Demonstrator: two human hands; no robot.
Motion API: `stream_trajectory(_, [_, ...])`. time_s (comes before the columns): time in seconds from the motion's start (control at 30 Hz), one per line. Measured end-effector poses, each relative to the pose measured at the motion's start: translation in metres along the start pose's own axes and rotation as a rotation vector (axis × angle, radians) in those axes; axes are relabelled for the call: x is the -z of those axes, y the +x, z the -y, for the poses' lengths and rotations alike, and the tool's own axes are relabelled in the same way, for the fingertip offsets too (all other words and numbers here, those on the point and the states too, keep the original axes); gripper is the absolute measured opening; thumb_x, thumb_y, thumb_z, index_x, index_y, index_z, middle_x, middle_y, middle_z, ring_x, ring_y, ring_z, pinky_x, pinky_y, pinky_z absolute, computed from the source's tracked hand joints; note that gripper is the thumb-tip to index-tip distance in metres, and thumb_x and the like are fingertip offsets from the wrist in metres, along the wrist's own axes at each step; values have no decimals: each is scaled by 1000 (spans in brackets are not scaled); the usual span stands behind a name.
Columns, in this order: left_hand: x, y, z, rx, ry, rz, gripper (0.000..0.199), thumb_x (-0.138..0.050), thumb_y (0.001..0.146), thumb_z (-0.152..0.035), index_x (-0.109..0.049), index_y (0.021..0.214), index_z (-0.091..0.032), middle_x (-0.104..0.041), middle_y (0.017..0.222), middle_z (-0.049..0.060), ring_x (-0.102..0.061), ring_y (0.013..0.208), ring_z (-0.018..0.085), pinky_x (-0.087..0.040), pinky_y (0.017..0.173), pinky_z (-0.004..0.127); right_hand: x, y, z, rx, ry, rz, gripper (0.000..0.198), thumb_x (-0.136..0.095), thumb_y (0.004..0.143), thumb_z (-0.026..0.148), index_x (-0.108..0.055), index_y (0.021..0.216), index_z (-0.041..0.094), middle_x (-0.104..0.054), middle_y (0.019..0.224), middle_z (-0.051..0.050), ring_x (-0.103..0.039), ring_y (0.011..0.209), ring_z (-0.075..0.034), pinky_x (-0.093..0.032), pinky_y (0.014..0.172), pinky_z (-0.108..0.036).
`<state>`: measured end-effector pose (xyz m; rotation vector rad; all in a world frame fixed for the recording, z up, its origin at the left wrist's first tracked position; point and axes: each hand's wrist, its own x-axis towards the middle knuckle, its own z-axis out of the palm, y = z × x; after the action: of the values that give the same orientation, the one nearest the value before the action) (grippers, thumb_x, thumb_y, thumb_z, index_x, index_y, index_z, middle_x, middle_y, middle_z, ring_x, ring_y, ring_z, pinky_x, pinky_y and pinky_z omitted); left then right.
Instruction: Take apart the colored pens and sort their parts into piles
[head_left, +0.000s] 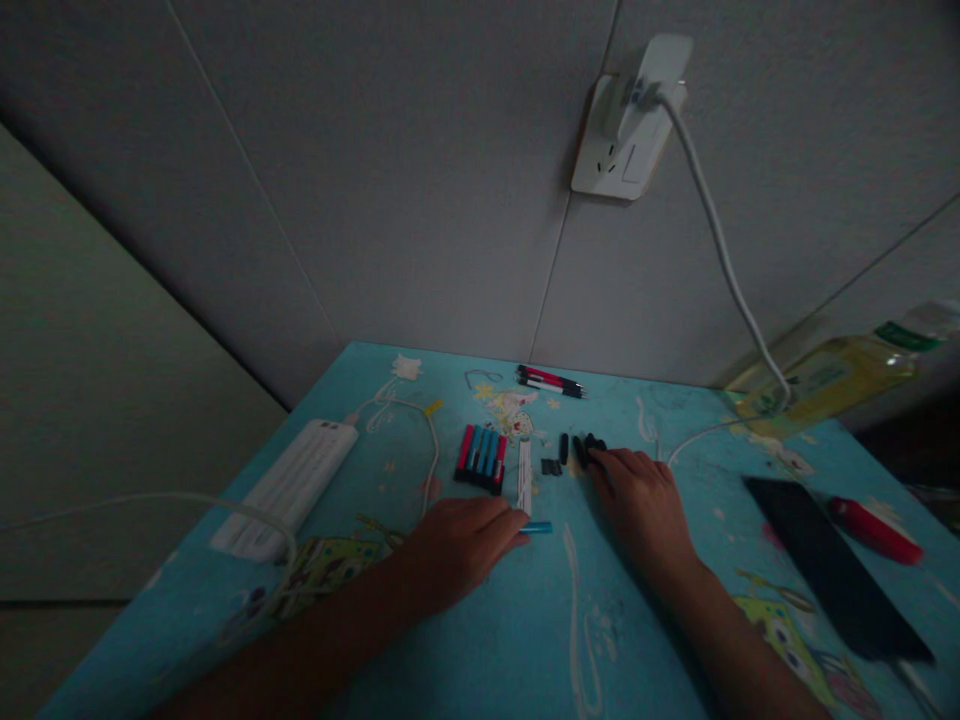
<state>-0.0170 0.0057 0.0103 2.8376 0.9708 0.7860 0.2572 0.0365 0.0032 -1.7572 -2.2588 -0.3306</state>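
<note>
My left hand (pixel 474 538) is closed round a blue pen barrel (pixel 537 527), which sticks out to the right past the fingertips. My right hand (pixel 636 490) reaches to a small cluster of black pen parts (pixel 594 442), fingers together on them; the fingertips are partly hidden. Beside it lie a short black piece (pixel 564 448) and small dark pieces (pixel 551 467). Between the hands rests a bundle of thin white refills (pixel 524 475). Left of the refills, several red and blue pen barrels (pixel 482 452) with black ends lie in a row.
Assembled red and white pens (pixel 551 381) lie near the wall. A white power strip (pixel 289 490) is on the left. On the right are a dark phone (pixel 836 565), a red object (pixel 876 530) and a bottle of yellow liquid (pixel 840 385). A white cable (pixel 712 200) hangs from the wall socket.
</note>
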Motion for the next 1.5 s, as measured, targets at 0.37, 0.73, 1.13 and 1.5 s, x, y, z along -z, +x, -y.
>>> stream_trajectory(0.37, [-2,0,1,-10,-3,-31,24,-42,104,-32,-61,105,-17,-61,78,1,-62,67,13,-49,59,24,5,-1,-2,-17,0,-94,28,-46,100,23,-70,113,18,-72,100,-9,-60,88,-23,-35,79,-36])
stream_trajectory(0.73, [-5,-3,2,0,-11,9,21,-45,103,-31,-60,106,-17,-62,81,2,-63,72,14,-49,64,24,2,-1,0,-9,-4,-78,25,-49,99,24,-71,112,19,-72,98,-8,-59,89,-24,-35,80,-36])
stream_trajectory(1.13, [-2,-1,1,-17,0,-24,22,-44,103,-31,-61,105,-17,-62,79,1,-63,69,13,-49,60,24,3,-1,-1,-16,48,-114,27,-47,100,25,-71,111,18,-72,100,-9,-60,88,-24,-36,79,-36])
stream_trajectory(1.5, [-3,-1,1,-3,-6,-29,23,-42,104,-31,-61,104,-17,-62,79,1,-62,68,13,-47,61,25,-2,0,0,2,48,-64,24,-51,98,25,-71,111,20,-70,103,-9,-59,93,-24,-37,80,-37])
